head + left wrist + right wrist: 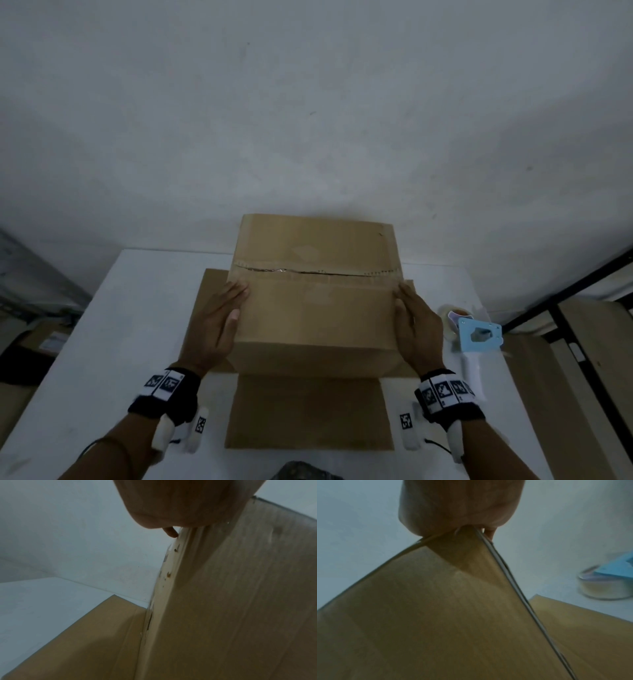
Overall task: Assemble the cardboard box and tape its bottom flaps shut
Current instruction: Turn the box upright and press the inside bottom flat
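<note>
A cardboard box (313, 301) stands upside down in the middle of a white table (137, 308), its bottom facing up. The two long bottom flaps are folded shut and meet along a seam (315, 272) that runs left to right across the top; no fresh tape crosses the seam. The box's other flaps lie spread flat on the table at its left, right and near sides.

The left hand (219, 320) lies flat against the left end of the near flap, fingers straight and thumb along the edge. The right hand (416, 323) lies likewise at the right end, fingers extended along the corner. Both hands press rather than grip, though the wrist views are dim and mostly filled by palm and cardboard, so the fingertip contact is hard to confirm there.

A light blue tape dispenser (478, 337) with a roll of clear tape lies on the table just to the right of the box, near the right hand.

The step in hand appears to be holding the flaps closed. The next move probably calls for one hand to keep the seam together while the right hand reaches for the dispenser.
</note>
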